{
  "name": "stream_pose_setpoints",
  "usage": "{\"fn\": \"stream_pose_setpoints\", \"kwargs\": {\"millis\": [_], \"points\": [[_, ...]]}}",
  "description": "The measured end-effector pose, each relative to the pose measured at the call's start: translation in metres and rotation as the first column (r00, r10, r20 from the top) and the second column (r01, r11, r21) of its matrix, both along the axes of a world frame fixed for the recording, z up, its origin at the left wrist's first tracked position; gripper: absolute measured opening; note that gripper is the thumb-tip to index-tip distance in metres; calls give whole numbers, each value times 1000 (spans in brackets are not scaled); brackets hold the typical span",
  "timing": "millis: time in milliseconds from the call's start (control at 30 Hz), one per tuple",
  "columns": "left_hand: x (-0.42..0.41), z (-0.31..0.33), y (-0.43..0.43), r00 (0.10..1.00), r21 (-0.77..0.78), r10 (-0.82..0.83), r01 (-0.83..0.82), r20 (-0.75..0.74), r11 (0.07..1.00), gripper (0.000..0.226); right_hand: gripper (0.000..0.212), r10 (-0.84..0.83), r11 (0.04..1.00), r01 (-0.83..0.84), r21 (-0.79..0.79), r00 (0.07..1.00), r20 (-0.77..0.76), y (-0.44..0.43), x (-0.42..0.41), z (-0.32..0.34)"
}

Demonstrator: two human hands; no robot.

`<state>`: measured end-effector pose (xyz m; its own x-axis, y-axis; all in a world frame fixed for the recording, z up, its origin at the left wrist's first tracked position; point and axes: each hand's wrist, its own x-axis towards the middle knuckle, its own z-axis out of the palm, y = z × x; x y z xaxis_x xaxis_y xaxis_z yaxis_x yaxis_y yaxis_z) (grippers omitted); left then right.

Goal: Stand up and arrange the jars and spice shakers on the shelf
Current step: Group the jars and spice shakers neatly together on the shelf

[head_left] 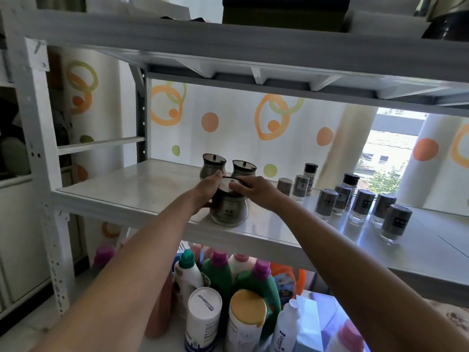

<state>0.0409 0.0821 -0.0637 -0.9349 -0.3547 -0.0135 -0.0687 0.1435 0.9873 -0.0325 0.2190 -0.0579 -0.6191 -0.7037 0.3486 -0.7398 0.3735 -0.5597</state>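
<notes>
A: Steel-and-glass jar (229,208) upright near the front edge of the white shelf (127,189). I log both hands on it.

B: Grip?

A: Left hand (206,190) wraps its left side; right hand (250,190) presses fingers on the lid. Two matching jars (212,165) stand just behind. Shakers (361,204) upright, clustered to the right.

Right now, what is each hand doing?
Left hand: closed on the front jar's side.
Right hand: fingers on that jar's lid.
</notes>
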Motion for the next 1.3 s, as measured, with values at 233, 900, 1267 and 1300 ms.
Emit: {"fn": "stream_pose_setpoints", "kwargs": {"millis": [233,900,1267,1300], "points": [[3,-1,5,1000,33,0,1,-31,999,50,26,2,997,1,-74,999,40,0,4,-5],[-26,-27,-31,983,278,-36,86,-182,957,77,64,-130,845,318,-429,902,413,-20,-18,-46],[-74,-31,-34,965,183,-103,149,-240,972,71,52,-203,786,410,-462,878,433,-32,-64,-49],[-81,-34,-38,961,168,-123,168,-249,971,85,53,-203,784,415,-461,874,441,-34,-68,-50]]}}
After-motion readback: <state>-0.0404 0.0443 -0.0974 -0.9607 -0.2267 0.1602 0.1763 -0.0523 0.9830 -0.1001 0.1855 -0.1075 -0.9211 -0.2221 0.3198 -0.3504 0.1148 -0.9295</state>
